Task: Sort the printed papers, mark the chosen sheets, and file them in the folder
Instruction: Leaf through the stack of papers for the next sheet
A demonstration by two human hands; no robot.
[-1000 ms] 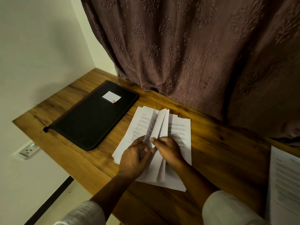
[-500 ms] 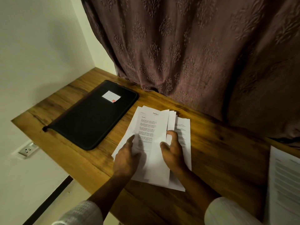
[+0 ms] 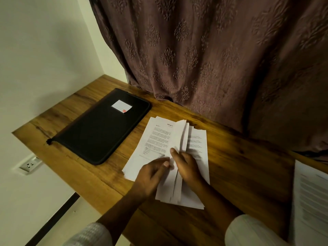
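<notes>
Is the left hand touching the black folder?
Apart. Head view: the left hand is on the printed papers, well clear of the black folder beside them.

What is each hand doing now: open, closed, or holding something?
Left hand: fingertips at the lifted sheets; a grip cannot be told.
Right hand: holding the lifted sheets, thumb pressed on them.

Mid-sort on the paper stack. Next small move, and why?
Probably turn the raised sheets over to bare the next page: the right hand pinches them up on edge off the stack, the left hand lies beside them, and the folder is shut, so filing isn't due.
</notes>
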